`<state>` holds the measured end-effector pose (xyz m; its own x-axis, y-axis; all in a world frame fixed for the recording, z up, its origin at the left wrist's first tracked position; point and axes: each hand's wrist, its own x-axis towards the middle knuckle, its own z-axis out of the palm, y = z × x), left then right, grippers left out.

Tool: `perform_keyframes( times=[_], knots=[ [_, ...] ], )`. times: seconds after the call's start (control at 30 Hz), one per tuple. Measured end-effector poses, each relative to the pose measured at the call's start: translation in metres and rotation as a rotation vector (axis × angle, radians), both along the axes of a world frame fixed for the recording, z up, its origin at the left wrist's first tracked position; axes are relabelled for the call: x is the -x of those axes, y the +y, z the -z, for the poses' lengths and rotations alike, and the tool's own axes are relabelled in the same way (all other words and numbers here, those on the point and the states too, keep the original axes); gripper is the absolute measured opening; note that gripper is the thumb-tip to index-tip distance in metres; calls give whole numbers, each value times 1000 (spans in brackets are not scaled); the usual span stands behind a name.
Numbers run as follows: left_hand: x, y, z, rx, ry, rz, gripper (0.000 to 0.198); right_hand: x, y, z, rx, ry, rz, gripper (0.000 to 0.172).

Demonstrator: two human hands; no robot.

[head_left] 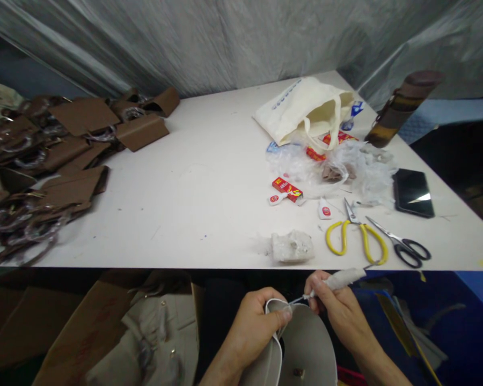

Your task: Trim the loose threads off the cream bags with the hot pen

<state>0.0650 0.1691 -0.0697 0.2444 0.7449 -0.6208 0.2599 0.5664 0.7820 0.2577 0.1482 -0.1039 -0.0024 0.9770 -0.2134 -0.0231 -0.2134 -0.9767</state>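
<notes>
My left hand (253, 320) is closed on the folded upper edge of a light grey bag (312, 343), thumb on top, in front of the table. My right hand (338, 306) grips an awl-like tool (345, 279) by its pale, wrapped handle. Its thin metal shaft points left, and the tip meets the bag's edge close to my left thumb; the very end is too small to make out. A small metal fitting shows low on the bag. On the table just beyond lie a whitish block (292, 246), yellow-handled scissors (362, 228) and black-handled scissors (408, 249).
Brown handbags (84, 115) with wrapped handles pile up at the left. At the right are a cream tote bag (284, 110), clear plastic bags (362, 166), a red box (286, 187), a phone (414, 193) and a bottle (398, 115). Below, a cardboard box (76, 327) holds grey bags.
</notes>
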Motion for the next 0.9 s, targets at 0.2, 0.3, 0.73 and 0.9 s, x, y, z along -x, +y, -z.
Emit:
perform_keyframes(
  times=[0.2, 0.3, 0.73, 0.9],
  knots=[
    [-3, -3, -1, -17, -3, 37, 15, -5, 0, -1, -2, -51, -18, 52],
    [-4, -4, -3, -26, -4, 44, 16, -8, -1, -4, -8, -84, -54, 54],
    [-8, -9, 7, 2, -36, -55, 14, -8, -24, 4, -122, -107, -62, 50],
    [-8, -9, 13, -7, -57, -101, 13, 1, -37, 10, -48, -86, 39, 50]
  ],
)
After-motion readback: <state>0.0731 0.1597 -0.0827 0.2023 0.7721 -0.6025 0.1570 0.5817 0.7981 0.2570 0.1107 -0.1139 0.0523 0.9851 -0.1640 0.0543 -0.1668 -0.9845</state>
